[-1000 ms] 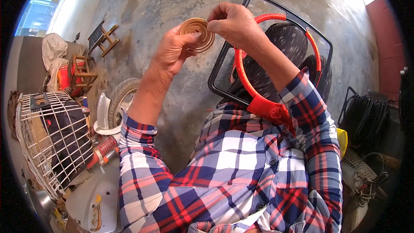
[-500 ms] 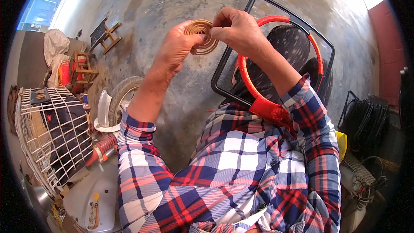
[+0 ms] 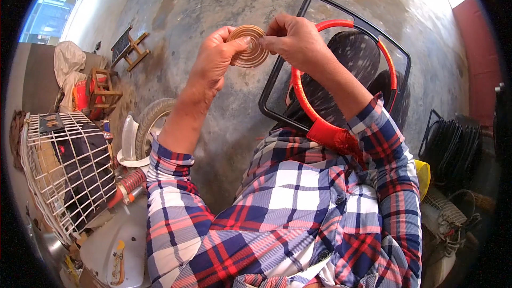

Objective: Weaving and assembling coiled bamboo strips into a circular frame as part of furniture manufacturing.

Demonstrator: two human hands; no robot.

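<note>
Left hand (image 3: 214,57) pinches tan coil (image 3: 256,55); right hand (image 3: 297,41), fingertips together, contents unclear, likely works right rim. I'd want left steady next.

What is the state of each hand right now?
Left hand: closed, holding the flat tan coil.
Right hand: closed in a pinch at the coil's right edge; whether it holds anything cannot be told.

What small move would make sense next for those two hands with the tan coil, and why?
Probably the right hand should gently ease the outermost turn of the tan coil outward. The left hand grips the coil with its thumb over the middle, seemingly steadying it, while the right thumb and forefinger are close together at its right edge.
</note>
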